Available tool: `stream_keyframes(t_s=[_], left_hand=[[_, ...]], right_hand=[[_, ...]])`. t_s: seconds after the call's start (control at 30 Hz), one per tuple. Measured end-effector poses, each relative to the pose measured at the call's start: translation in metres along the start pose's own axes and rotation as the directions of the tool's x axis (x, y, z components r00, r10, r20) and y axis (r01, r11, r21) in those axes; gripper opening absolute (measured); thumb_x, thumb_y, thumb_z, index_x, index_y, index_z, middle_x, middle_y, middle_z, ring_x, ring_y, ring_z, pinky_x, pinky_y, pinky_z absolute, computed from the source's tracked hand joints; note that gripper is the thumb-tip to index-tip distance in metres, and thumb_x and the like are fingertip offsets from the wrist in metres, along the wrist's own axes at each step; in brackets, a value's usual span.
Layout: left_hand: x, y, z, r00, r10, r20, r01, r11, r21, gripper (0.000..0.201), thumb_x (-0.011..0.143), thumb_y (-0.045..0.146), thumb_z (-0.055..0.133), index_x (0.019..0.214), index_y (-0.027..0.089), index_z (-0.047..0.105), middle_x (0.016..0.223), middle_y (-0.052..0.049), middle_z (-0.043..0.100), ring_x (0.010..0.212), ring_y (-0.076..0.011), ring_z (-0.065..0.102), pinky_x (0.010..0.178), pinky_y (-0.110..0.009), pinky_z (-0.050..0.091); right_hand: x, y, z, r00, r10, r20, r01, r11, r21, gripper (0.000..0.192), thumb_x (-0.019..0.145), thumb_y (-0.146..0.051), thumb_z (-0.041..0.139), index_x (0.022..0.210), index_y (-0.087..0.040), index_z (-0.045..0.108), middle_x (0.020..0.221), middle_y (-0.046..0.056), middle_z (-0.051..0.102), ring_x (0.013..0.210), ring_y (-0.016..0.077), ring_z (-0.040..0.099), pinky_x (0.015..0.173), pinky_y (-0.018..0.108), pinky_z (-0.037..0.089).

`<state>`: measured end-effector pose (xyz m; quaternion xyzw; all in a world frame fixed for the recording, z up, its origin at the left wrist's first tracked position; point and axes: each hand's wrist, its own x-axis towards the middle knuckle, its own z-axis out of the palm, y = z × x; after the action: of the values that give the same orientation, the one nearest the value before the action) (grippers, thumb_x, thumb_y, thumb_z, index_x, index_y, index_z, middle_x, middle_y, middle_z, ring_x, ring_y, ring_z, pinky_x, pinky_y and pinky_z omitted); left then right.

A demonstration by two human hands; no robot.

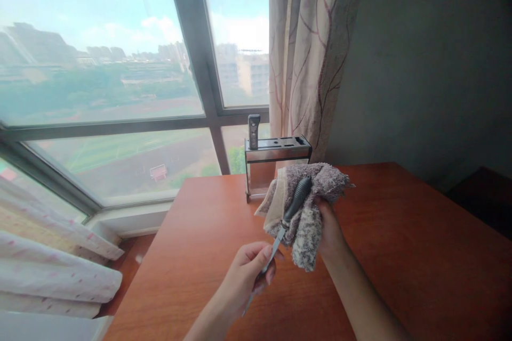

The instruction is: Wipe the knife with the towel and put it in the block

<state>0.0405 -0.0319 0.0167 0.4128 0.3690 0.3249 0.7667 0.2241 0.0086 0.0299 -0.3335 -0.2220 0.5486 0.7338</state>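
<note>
A knife (296,200) with a ridged black handle and a narrow metal blade slants across the middle of the view. My left hand (254,266) pinches the blade between thumb and fingers, and the blade's tip shows below the hand. The handle rests against a bunched grey-brown fluffy cloth (309,237) with a beige edge. My right hand (330,224) grips that cloth from the right; most of its fingers are hidden behind the cloth. Both hands are above the wooden table.
Behind the cloth stands a metal-framed knife rack (278,155) with slots on top and a dark-handled utensil (254,132) in its left end. The reddish-brown table (192,256) meets a large window (100,133). Curtains (310,42) hang behind the rack and at lower left.
</note>
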Motion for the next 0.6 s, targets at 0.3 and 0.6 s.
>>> stream_keyframes(t_s=[0.3, 0.6], left_hand=[[0.0030, -0.0014, -0.0016, 0.993, 0.078, -0.093, -0.080, 0.997, -0.013, 0.038, 0.070, 0.048, 0.070, 0.077, 0.012, 0.065, 0.050, 0.005, 0.046, 0.037, -0.0010, 0.024, 0.037, -0.017, 0.009], [0.0065, 0.0001, -0.0037, 0.947, 0.162, -0.277, -0.162, 0.987, 0.025, 0.036, 0.063, 0.042, 0.078, 0.077, 0.012, 0.065, 0.054, 0.002, 0.054, 0.041, -0.0029, 0.034, 0.040, -0.017, 0.018]], right_hand=[[-0.0016, -0.0074, 0.0027, 0.996, 0.087, 0.007, -0.087, 0.985, 0.149, 0.032, 0.059, -0.034, 0.078, 0.089, -0.028, 0.067, 0.086, -0.004, 0.074, 0.093, 0.0244, 0.066, 0.081, 0.037, 0.054], [-0.0024, -0.0071, 0.0044, 0.999, 0.054, -0.002, -0.053, 0.991, 0.121, 0.034, 0.061, -0.035, 0.077, 0.094, -0.028, 0.067, 0.095, -0.002, 0.074, 0.095, 0.0258, 0.066, 0.086, 0.042, 0.051]])
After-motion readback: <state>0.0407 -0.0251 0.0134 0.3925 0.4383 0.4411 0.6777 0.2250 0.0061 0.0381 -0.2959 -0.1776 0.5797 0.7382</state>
